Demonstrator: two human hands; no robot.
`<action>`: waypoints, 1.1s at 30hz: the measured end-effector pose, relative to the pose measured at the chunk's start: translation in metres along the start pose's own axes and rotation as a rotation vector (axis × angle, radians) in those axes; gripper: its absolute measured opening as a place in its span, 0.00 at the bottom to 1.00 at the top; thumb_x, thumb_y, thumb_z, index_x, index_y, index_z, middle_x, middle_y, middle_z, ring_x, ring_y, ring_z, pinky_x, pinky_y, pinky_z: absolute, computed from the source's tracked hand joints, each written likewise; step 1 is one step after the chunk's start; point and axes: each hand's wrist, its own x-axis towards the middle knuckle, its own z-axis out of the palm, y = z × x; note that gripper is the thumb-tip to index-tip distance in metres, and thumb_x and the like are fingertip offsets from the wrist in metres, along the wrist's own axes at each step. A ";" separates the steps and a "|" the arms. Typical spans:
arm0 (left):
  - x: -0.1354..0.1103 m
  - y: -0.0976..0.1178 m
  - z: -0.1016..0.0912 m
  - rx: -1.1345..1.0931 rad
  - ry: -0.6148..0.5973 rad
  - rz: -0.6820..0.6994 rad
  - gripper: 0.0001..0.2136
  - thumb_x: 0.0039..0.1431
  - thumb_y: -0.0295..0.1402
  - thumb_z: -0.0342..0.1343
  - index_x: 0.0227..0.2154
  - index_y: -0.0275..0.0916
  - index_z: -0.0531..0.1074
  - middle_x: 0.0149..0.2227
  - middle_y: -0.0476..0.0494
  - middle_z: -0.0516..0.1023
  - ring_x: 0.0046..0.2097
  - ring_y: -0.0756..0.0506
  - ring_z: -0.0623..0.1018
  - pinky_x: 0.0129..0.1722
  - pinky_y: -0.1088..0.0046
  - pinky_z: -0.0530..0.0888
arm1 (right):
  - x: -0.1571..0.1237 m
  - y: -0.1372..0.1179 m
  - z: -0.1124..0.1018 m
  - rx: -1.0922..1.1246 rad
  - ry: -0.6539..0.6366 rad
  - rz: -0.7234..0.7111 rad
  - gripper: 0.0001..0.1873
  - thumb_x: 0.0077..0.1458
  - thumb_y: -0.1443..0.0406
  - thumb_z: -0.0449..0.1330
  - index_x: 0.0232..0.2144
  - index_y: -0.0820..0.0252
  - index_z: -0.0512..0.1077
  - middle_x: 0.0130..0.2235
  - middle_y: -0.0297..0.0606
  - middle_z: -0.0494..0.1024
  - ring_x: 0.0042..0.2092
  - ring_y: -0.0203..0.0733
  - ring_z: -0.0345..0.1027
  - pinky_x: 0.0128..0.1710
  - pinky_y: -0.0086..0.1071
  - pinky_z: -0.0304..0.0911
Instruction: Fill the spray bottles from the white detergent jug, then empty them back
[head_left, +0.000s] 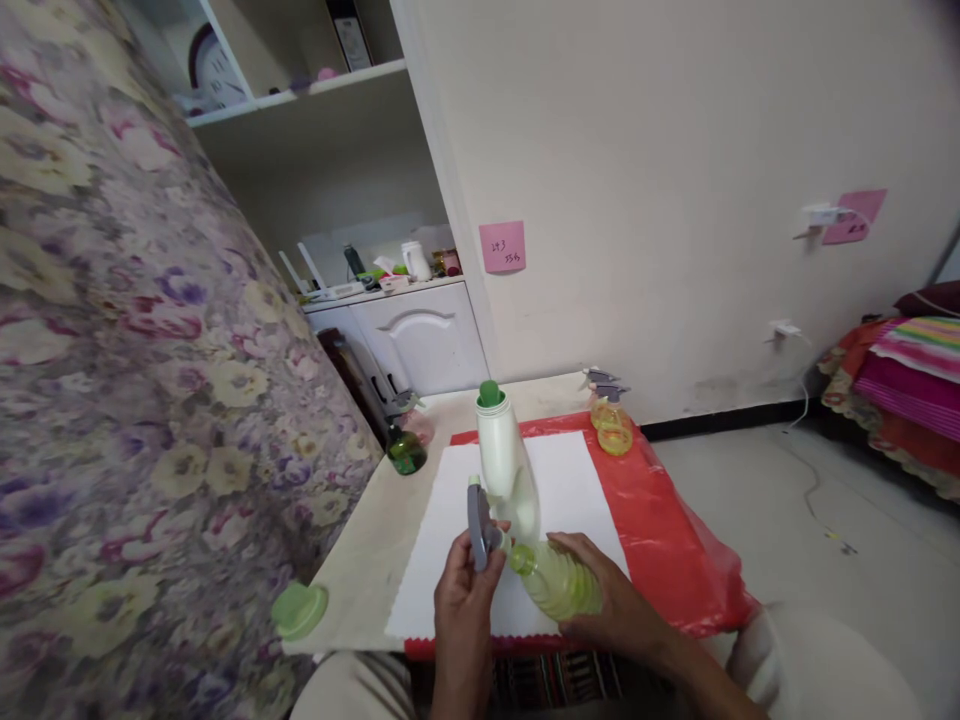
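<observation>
In my left hand (466,590) is a grey trigger spray head (478,525), pinched between the fingers. My right hand (611,600) is wrapped round a clear yellow-green ribbed spray bottle (561,583), which tilts with its open mouth toward the spray head. The two parts are close together but look separate; whether a tube hangs from the spray head I cannot tell. Just behind both hands stands a tall white bottle (501,440) with a green spout and no cap on it. A light green cap (300,610) lies at the table's left front corner.
A white sheet (577,480) and red plastic (660,530) cover part of the table. Yellow spray bottles (615,432) stand at the back right, a dark green bottle (406,450) at the back left. A flowered curtain (187,420) hangs along the left side.
</observation>
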 end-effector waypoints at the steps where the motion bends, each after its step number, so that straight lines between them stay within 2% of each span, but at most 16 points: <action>1: -0.001 -0.002 0.001 0.017 -0.010 -0.001 0.17 0.48 0.39 0.66 0.41 0.39 0.76 0.42 0.43 0.80 0.44 0.44 0.77 0.44 0.72 0.72 | 0.000 0.001 0.000 0.009 0.002 -0.001 0.45 0.39 0.56 0.71 0.59 0.53 0.62 0.57 0.44 0.67 0.59 0.56 0.59 0.60 0.47 0.54; 5: -0.003 -0.006 0.005 0.047 -0.020 -0.024 0.18 0.46 0.40 0.66 0.40 0.39 0.77 0.43 0.41 0.81 0.46 0.41 0.77 0.46 0.69 0.72 | 0.001 0.005 0.002 0.031 0.008 -0.025 0.45 0.38 0.55 0.71 0.59 0.53 0.61 0.56 0.44 0.66 0.58 0.55 0.61 0.59 0.46 0.56; 18: -0.004 -0.013 0.008 0.064 -0.089 -0.046 0.16 0.50 0.40 0.64 0.41 0.40 0.75 0.45 0.41 0.81 0.47 0.42 0.78 0.45 0.69 0.73 | 0.003 0.006 0.005 0.021 0.029 -0.019 0.46 0.37 0.58 0.71 0.59 0.53 0.60 0.56 0.44 0.67 0.58 0.55 0.60 0.59 0.48 0.56; 24: -0.003 -0.015 0.009 0.047 -0.057 -0.024 0.16 0.49 0.40 0.64 0.40 0.39 0.76 0.45 0.40 0.81 0.47 0.41 0.78 0.46 0.68 0.73 | 0.000 0.012 0.012 0.064 0.081 0.072 0.46 0.35 0.62 0.72 0.57 0.53 0.59 0.55 0.44 0.69 0.57 0.55 0.62 0.57 0.47 0.57; 27: -0.003 -0.013 0.010 0.048 -0.034 -0.020 0.16 0.48 0.41 0.65 0.40 0.40 0.76 0.45 0.41 0.81 0.47 0.41 0.78 0.45 0.69 0.73 | -0.001 0.011 0.014 0.085 0.098 0.062 0.43 0.34 0.60 0.72 0.54 0.53 0.61 0.54 0.45 0.70 0.55 0.56 0.64 0.56 0.48 0.58; 33: 0.000 -0.012 0.009 0.049 -0.086 -0.028 0.16 0.49 0.40 0.64 0.41 0.40 0.77 0.45 0.41 0.81 0.47 0.41 0.78 0.44 0.69 0.73 | 0.000 0.012 0.012 0.252 0.044 0.048 0.43 0.33 0.54 0.73 0.53 0.52 0.64 0.53 0.44 0.71 0.54 0.56 0.66 0.54 0.47 0.59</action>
